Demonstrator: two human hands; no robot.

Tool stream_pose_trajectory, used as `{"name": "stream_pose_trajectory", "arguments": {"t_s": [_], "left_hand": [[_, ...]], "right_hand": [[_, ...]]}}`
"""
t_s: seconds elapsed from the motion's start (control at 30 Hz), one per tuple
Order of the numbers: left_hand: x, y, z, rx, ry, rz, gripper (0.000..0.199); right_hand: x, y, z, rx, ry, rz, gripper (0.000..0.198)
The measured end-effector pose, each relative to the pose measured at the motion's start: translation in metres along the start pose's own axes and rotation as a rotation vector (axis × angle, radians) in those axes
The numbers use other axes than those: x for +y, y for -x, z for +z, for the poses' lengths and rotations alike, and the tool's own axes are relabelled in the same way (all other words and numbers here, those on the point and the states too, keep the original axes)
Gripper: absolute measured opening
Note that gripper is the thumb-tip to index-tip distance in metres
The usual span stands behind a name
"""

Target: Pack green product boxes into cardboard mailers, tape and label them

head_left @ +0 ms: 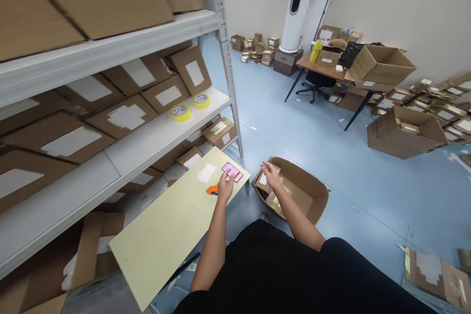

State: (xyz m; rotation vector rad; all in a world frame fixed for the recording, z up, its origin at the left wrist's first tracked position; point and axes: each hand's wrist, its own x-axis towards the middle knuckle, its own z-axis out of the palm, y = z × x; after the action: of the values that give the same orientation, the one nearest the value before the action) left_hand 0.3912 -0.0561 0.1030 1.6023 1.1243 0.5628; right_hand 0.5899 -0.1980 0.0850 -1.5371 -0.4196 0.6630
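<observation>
My left hand (225, 188) is over the far end of a narrow pale-yellow table (165, 225). Its thumb and a finger are apart, over the near edge of a phone (233, 170) with a lit pink screen. The phone seems to lie flat; whether the fingertips touch it I cannot tell. Beside the hand are an orange piece (212, 190) with a dark, pen-like thing on it, and white paper (206, 173). My right hand (271, 175) hangs in the air, fingers loosely bent and apart, holding nothing visible. Below it stands an open cardboard box (309, 196) with small parcels inside.
To the left rises a metal shelf (147, 137) full of labelled cartons, with two yellow tape rolls (180, 113) on its edge. Across the blue floor are a wooden desk (301, 63) piled with boxes, a large open carton (405, 132) and heaped parcels. Another carton (429, 272) lies at lower right.
</observation>
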Motion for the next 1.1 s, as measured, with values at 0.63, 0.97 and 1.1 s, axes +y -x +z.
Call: {"name": "stream_pose_trajectory", "arguments": {"t_s": [0.63,0.97,1.1], "left_hand": [[-0.091,0.091,-0.252,0.422,0.274,-0.083,0.052],[-0.112,0.086,-0.229,0.536,0.428,-0.157,0.068],[-0.117,0.096,-0.197,0.526,0.397,-0.183,0.064]], "right_hand": [[-0.022,0.103,0.251,-0.467,0.249,-0.189,0.048],[0.005,0.077,0.242,-0.502,0.644,-0.368,0.058],[0.033,0.048,0.225,-0.514,0.781,-0.353,0.054]]}}
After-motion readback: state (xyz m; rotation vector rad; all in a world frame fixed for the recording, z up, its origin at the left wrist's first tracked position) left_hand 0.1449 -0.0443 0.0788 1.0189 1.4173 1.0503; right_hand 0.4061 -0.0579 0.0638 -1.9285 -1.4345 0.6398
